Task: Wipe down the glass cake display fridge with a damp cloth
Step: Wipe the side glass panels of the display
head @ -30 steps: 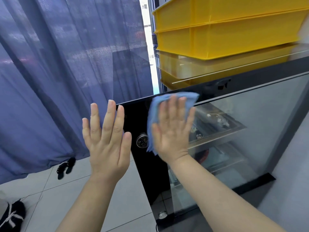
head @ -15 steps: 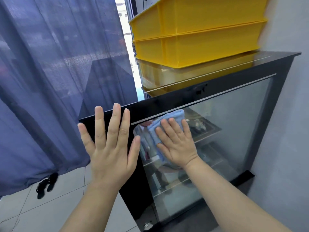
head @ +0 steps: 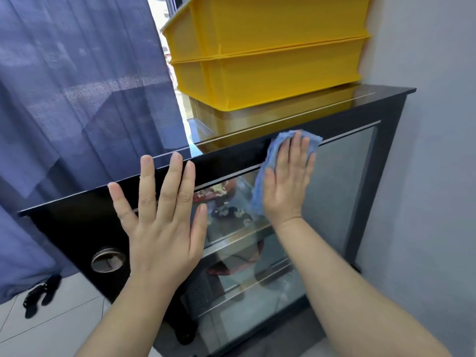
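Head view is showing right hand [head: 286,184] pressing cloth [head: 274,148] flat on fridge [head: 386,150] glass; spread left hand [head: 162,228], if touching, is risking fresh smears there.

No text, label, brand, number or sign can be read anywhere, neither on the black frame of the display fridge [head: 77,228] nor on the yellow crates [head: 270,73] stacked on top of it.

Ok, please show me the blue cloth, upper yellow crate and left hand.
blue cloth [head: 279,141]: head view, top fold
upper yellow crate [head: 270,24]: head view, side wall
left hand [head: 164,235]: head view, its back
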The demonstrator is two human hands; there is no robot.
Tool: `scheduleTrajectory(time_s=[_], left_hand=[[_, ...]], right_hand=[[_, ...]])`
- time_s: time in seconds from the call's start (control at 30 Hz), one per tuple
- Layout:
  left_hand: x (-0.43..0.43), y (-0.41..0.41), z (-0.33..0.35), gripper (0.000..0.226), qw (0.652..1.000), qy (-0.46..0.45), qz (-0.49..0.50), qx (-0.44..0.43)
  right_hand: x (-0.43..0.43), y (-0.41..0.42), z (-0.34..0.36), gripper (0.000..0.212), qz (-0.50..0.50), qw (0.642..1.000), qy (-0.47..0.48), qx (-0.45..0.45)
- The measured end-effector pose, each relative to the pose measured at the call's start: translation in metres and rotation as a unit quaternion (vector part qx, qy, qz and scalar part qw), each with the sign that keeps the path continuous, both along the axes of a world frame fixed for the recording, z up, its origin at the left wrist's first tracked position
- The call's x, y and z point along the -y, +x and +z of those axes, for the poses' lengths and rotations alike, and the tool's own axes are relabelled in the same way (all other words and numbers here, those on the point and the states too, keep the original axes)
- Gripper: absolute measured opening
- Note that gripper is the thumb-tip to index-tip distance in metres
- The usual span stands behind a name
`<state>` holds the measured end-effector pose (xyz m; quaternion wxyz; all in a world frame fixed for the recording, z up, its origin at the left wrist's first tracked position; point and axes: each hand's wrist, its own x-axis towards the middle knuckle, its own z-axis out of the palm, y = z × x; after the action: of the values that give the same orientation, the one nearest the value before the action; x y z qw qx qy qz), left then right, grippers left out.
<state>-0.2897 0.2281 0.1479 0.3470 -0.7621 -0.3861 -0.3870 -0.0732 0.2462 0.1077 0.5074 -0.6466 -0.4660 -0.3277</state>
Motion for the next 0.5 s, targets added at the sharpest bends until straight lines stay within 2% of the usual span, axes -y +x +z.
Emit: scheduleTrajectory(time_s=[0.03, 0.07, 0.1, 0.13, 0.17, 0.2, 0.23, 0.27, 0.33, 0.37, 0.4, 0.43, 0.47, 0.5], left_hand=[[0.000, 0.009, 0.001, 0.057, 1.000, 0.000, -0.006, -0.001], [-0.001, 0.018, 0.001, 0.057, 1.000, 0.002, -0.011, 0.000], [-0.001, 0.028, 0.002, 0.057, 1.000, 0.004, -0.015, -0.001], [-0.002, 0.038, 0.002, 0.057, 1.000, 0.007, -0.019, -0.004], [-0.002, 0.047, 0.003, 0.057, 1.000, 0.012, -0.025, -0.004], [-0.003, 0.055, 0.003, 0.057, 0.999, 0.016, -0.030, -0.001], [-0.003, 0.062, 0.003, 0.056, 0.999, 0.019, -0.034, 0.001], [-0.003, 0.069, 0.003, 0.056, 0.999, 0.021, -0.035, 0.002], [-0.001, 0.083, 0.001, 0.056, 0.999, 0.023, -0.040, -0.003], [0.000, 0.089, 0.000, 0.056, 0.999, 0.024, -0.046, -0.008], [0.000, 0.096, 0.000, 0.056, 0.998, 0.025, -0.052, -0.012], [0.000, 0.104, 0.000, 0.056, 0.998, 0.025, -0.056, -0.014], [-0.001, 0.113, 0.001, 0.056, 0.998, 0.026, -0.057, -0.017], [-0.003, 0.121, 0.001, 0.056, 0.998, 0.025, -0.059, -0.018]], right_hand=[[-0.002, -0.016, 0.008, 0.058, 0.003, 0.997, 0.022, -0.074], [-0.004, -0.031, 0.009, 0.059, 0.010, 0.997, 0.025, -0.079], [-0.005, -0.041, 0.000, 0.060, 0.025, 1.000, 0.008, -0.006], [-0.003, -0.038, -0.015, 0.061, 0.051, 0.992, -0.019, 0.114], [-0.001, -0.018, -0.032, 0.061, 0.071, 0.971, -0.037, 0.227], [0.001, 0.014, -0.045, 0.060, 0.067, 0.951, -0.046, 0.300], [0.004, 0.046, -0.052, 0.059, 0.049, 0.948, -0.050, 0.310], [0.004, 0.070, -0.051, 0.057, 0.032, 0.964, -0.046, 0.261], [0.006, 0.087, -0.025, 0.056, 0.016, 1.000, -0.011, 0.015], [0.004, 0.079, -0.009, 0.057, 0.013, 0.995, 0.019, -0.101], [0.002, 0.065, 0.004, 0.058, 0.013, 0.986, 0.041, -0.159], [0.000, 0.053, 0.010, 0.060, 0.017, 0.987, 0.042, -0.154], [-0.001, 0.045, 0.008, 0.060, 0.020, 0.996, 0.024, -0.085], [-0.001, 0.047, -0.004, 0.060, 0.031, 0.999, -0.003, 0.021]])
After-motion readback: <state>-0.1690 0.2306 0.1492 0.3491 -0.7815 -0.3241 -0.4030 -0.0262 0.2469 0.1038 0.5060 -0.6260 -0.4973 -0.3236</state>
